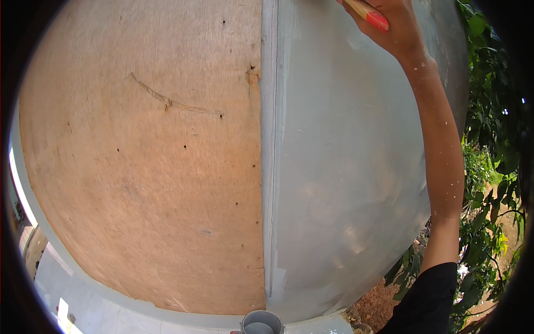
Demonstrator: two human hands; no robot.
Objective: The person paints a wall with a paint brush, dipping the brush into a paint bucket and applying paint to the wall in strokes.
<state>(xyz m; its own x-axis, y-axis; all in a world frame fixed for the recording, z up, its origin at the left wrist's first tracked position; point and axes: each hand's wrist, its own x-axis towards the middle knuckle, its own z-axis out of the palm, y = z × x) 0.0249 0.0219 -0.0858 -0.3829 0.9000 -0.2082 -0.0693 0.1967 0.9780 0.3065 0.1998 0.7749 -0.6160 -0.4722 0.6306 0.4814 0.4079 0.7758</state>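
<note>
My right hand (397,30) is raised at the top of the view, its fingers wrapped round a paintbrush (377,21). The brush has a pale wooden handle with a red end; its bristles are mostly cut off by the upper edge. Beside it stands a grey painted wall (345,128), with streaks of fresher grey along its left side. Small pale specks dot my right forearm. My left hand is out of view. A grey bucket (261,323) with grey paint in it sits low at the bottom edge, away from my hand.
An unpainted plywood panel (150,178) with nail holes and a scratch fills the left. A narrow grey strip (270,139) divides it from the grey wall. Pale floor tiles (105,312) lie at the lower left. Leafy branches (484,222) hang close on the right.
</note>
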